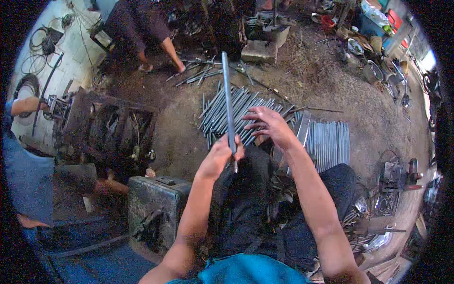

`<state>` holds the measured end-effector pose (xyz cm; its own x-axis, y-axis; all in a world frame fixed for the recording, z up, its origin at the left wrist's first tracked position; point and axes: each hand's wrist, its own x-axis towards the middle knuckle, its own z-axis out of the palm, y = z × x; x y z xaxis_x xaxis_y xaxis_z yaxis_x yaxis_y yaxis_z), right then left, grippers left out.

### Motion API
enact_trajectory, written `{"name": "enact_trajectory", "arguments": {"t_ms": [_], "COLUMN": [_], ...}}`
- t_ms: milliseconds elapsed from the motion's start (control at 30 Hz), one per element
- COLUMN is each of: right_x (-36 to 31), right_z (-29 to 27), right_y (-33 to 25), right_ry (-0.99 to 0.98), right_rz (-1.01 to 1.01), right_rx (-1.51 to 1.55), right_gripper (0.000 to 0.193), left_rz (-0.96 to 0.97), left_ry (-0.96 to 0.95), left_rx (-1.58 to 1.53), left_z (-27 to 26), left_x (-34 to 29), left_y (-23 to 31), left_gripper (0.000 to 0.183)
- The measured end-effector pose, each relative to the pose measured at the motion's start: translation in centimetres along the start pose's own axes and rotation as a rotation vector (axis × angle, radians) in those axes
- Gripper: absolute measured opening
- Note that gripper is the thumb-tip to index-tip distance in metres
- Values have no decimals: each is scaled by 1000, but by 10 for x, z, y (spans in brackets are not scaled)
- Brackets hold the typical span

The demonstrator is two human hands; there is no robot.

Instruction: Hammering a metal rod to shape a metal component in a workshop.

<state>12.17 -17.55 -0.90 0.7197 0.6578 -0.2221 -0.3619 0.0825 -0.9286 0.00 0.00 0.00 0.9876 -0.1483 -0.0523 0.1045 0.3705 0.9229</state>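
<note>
My left hand [218,157] is closed round the lower part of a grey metal rod [228,94], which stands nearly upright in front of me. The rod's lower tip pokes out beneath my fist. To its right, my right hand [270,125] is raised with the fingers spread and holds nothing. Behind both hands, a loose heap of metal rods [222,109] lies on the ground, pointing several ways. Right of my right forearm, more rods [329,142] lie side by side in a neat row. A flat metal bar [303,125] lies along that row's left edge.
A dirty dark metal box [153,213] stands by my left arm. At far left, a person in blue [28,175] has a hand on a machine [90,118]. Another person [137,28] stands beyond the heap, near a stone block [260,49]. A metal vise-like tool [397,175] lies at right.
</note>
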Motion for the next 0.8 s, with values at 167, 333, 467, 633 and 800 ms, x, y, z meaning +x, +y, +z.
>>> {"name": "enact_trajectory", "arguments": {"t_ms": [167,333,467,633,800], "right_x": [-77,-121,-150,-176,-198], "right_z": [9,2,1,4,10], "right_y": [-64,-62,-53,-53,-74], "right_ry": [79,221,153,89,60], "right_rz": [-241,-392,-481,-531,-647], "right_rx": [227,208,475,428,346], "right_gripper": [45,28,23,33,47], "left_rz": [-68,-139,-225,-172,-39], "left_ry": [-140,-94,-60,-106,-107], "left_rx": [185,192,-68,-107,154], "left_z": [81,124,148,157,176], "left_x": [-32,-32,-34,-25,-33], "left_y": [-11,-30,-31,-34,-29], "left_gripper": [32,34,29,41,30]}}
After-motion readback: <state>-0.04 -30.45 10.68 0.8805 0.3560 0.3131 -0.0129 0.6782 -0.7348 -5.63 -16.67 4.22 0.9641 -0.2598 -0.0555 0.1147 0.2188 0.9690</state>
